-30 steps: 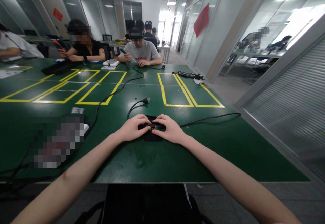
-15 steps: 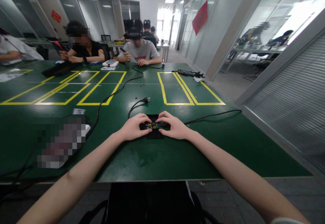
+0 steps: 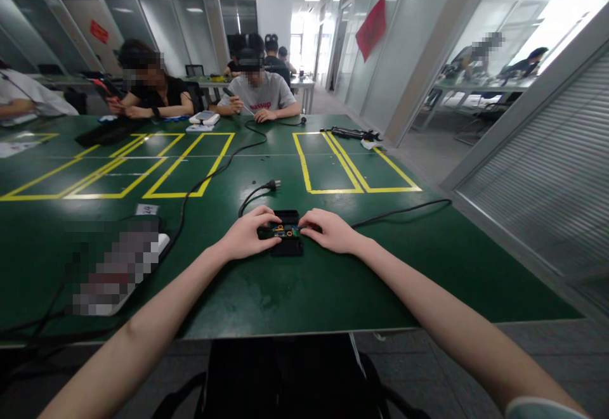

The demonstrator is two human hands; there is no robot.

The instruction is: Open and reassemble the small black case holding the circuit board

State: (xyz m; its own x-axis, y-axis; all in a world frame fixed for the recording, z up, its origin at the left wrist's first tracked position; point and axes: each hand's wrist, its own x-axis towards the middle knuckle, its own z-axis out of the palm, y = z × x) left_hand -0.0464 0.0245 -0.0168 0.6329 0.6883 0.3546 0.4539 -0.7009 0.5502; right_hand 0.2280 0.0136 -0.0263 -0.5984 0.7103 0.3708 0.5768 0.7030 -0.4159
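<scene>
Since 1 second ago: left hand [image 3: 246,235] and right hand [image 3: 330,231] slid apart, each grip pinching the open black adapter [image 3: 284,241], uncovering circuit board [image 3: 284,231] at 12 o'clock on the counter [image 3: 295,292].

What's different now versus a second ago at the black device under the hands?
The right hand has slid off toward the right side, so more of the small black device and its coloured parts shows. The left hand stays on its left end, fingers over the top edge. Neither hand has let go. The device, the loose plug and the green table lie as before.
</scene>
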